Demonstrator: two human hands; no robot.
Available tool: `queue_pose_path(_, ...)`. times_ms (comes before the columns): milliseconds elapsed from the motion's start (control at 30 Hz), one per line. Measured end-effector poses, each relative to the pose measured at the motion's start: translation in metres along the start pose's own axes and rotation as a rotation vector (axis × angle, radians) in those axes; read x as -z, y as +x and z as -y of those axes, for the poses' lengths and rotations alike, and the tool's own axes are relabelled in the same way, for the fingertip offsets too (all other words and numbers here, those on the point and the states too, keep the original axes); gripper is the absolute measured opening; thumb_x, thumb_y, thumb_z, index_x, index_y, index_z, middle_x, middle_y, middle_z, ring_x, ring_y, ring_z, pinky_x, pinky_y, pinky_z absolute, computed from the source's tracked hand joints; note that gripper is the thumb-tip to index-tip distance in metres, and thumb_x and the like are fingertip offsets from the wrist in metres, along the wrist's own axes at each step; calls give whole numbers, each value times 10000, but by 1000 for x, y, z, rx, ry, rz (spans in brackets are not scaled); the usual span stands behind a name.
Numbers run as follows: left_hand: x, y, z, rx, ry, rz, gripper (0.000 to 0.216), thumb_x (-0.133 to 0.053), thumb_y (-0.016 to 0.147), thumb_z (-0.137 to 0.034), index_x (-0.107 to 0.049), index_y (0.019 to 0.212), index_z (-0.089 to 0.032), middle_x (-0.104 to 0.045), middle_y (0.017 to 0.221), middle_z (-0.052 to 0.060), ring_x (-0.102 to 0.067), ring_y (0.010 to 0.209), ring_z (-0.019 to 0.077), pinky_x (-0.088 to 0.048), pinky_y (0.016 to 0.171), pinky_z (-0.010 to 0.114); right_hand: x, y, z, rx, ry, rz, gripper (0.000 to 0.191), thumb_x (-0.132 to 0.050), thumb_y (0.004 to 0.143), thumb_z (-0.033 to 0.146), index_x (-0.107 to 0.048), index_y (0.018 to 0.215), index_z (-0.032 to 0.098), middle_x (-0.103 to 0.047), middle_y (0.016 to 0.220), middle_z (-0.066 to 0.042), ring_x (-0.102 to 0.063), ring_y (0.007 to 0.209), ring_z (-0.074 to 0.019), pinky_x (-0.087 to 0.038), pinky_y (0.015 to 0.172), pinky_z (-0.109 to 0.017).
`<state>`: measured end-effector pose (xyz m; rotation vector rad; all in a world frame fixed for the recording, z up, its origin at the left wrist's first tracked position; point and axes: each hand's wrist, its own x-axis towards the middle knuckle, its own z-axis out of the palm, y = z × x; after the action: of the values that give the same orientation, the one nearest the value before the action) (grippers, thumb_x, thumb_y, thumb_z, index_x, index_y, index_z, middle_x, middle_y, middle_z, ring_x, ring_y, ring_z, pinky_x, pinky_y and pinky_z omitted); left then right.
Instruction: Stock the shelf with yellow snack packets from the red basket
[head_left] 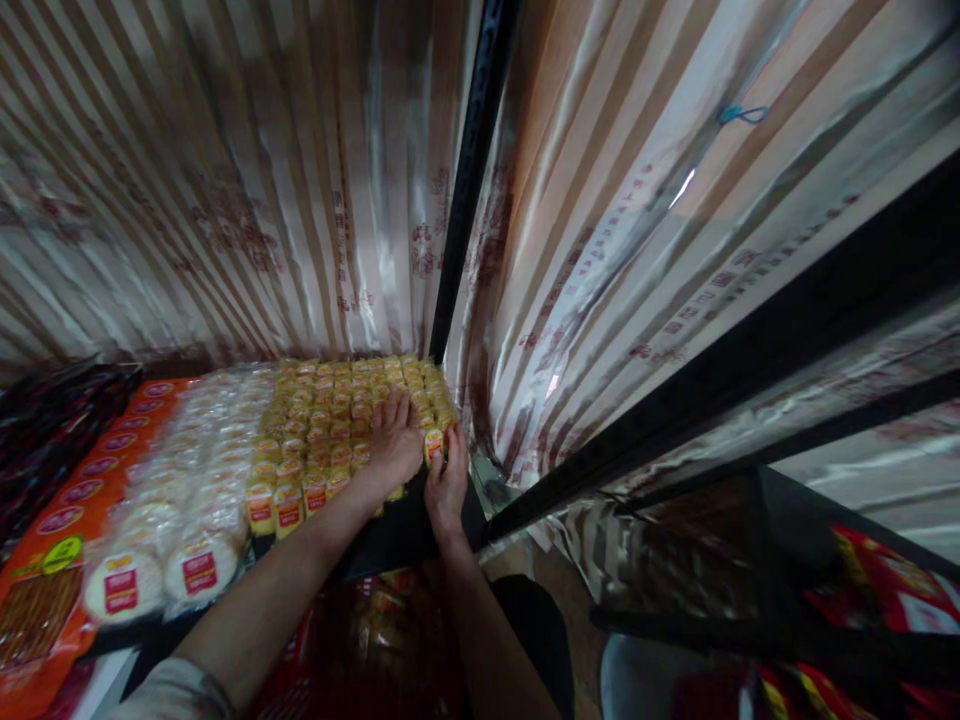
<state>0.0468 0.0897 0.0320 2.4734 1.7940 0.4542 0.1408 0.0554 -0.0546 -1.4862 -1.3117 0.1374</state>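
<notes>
Basically, left hand [396, 445] flat, fingers slightly spread, atop yellow packets [322, 430] on the black shelf [409, 537]; right hand [446, 485] curled at a red-labelled packet [433, 443], can't tell if pinching. Uneven pressing could probably tip packets over the near edge. Red labels [288, 514], curtain print [426, 250]: too blurry to read.

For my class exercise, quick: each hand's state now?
Left hand: open, laid over yellow packets.
Right hand: at the packets' right edge; grip cannot be told.

Left hand [396, 445] lies atop yellow packs [315, 432]; right hand [448, 485] touches 1.
</notes>
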Motion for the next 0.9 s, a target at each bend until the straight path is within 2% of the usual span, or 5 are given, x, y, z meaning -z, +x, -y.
queue_pose_path(167, 0, -2, 3, -2, 51, -13, 449, -312, 907, -250, -498, 1273, -70, -382, 1438, 133, -143, 1396, 290, -145, 1128, 459, -1, 1, -1, 9, -36, 15, 462, -279, 941, 308, -404, 1337, 105, -443, 1361, -179, -370, 1291, -232, -332, 1049, -469)
queue_pose_path(467, -2, -1, 4, -23, 12, 29, 459, -314, 904, -236, -474, 1296, -57, -413, 1418, 133, -162, 1394, 282, -160, 1120, 469, 0, 1, 2, 29, -65, 24, 456, -288, 940, 298, -397, 1336, 102, -450, 1351, -178, -376, 1284, -227, -355, 1034, -458)
queue_pose_path(667, -2, -4, 4, -25, 13, -47, 480, -312, 910, -259, -443, 1319, -43, -429, 1404, 145, -191, 1383, 290, -160, 1120, 456, -1, 2, 4, 17, -67, 22, 458, -289, 939, 301, -395, 1333, 95, -434, 1355, -188, -372, 1284, -235, -354, 1032, -465)
queue_pose_path(800, 0, -2, 1, -73, -12, 9, 472, -282, 920, -265, -459, 1316, -79, -451, 1396, 107, -184, 1386, 283, -137, 1124, 479, -1, 2, 3, 16, -89, 24, 445, -291, 939, 291, -413, 1326, 106, -437, 1348, -186, -377, 1278, -240, -360, 1020, -472)
queue_pose_path(900, 3, 0, -2, -37, -25, 40, 483, -298, 915, -277, -447, 1326, -73, -441, 1401, 117, -174, 1390, 279, -132, 1131, 463, -1, 2, 1, 34, -103, 22, 444, -293, 939, 288, -418, 1325, 109, -444, 1340, -186, -380, 1274, -243, -357, 1019, -477)
